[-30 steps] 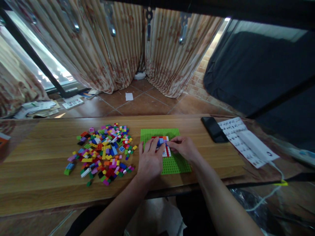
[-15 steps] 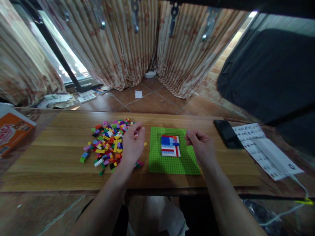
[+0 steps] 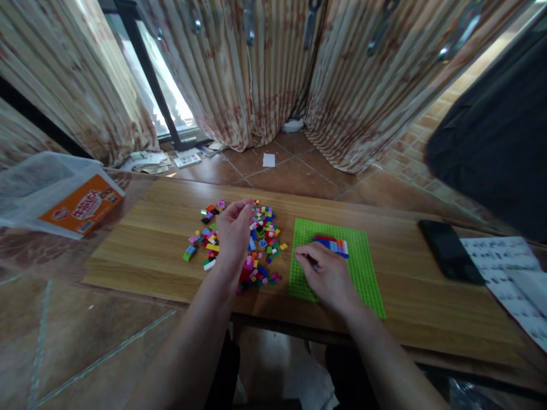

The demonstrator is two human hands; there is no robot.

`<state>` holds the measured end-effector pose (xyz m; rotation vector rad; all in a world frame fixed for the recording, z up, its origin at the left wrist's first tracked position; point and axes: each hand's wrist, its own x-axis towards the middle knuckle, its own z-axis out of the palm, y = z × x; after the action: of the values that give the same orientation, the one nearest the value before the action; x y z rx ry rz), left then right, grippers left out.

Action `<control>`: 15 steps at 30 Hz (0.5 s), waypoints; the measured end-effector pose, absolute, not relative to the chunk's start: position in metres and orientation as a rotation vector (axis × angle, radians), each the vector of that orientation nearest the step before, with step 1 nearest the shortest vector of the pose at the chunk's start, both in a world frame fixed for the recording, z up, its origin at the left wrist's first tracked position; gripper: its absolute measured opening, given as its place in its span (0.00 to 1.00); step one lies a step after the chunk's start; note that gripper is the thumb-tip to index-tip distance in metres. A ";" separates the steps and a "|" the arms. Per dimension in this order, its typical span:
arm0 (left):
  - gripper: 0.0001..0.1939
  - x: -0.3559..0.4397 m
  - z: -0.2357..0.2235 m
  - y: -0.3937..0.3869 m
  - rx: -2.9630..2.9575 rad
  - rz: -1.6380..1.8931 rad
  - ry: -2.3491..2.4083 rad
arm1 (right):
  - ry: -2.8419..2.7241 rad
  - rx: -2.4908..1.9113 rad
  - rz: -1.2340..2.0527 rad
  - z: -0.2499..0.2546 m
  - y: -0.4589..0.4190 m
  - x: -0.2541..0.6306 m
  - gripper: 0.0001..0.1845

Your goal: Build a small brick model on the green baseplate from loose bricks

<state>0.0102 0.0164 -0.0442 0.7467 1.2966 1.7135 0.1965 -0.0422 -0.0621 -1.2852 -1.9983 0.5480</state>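
My left hand (image 3: 233, 236) is over the pile of loose coloured toy bricks (image 3: 264, 233), its thumb and fingertips pinched together. Whatever may be between those tips is too small to make out. My right hand (image 3: 328, 272) reaches across the green studded baseplate (image 3: 364, 267) with fingers curled and closed; any piece in them is hidden. A flat build of blue, red, white and orange bricks (image 3: 335, 245) is fixed on the plate, partly covered by my right hand.
A wooden board (image 3: 158, 228) lies under everything. To the right are a black phone (image 3: 450, 250) and a printed sheet (image 3: 504, 267). At the left edge a clear plastic box (image 3: 47, 176) with an orange label stands. Striped curtains (image 3: 265, 85) hang beyond the tiled floor.
My right hand has moved left, from the plate's right edge to over its near left part, now covering some of the build. The left fingertips have come together. The view has turned left.
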 end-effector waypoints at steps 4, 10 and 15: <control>0.08 0.005 -0.043 0.016 0.713 1.730 1.269 | -2.054 -1.304 0.469 -0.074 -0.036 0.185 0.11; 0.08 0.004 -0.043 0.014 0.738 1.708 1.274 | -2.112 -1.410 0.354 -0.088 -0.027 0.170 0.15; 0.09 0.004 -0.041 0.012 0.729 1.671 1.268 | -2.229 -1.476 0.305 -0.093 -0.020 0.162 0.14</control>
<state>0.0044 0.0120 -0.0410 0.7285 1.2684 1.6706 0.1622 -0.0204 -0.0932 -1.4760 -2.2289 0.3049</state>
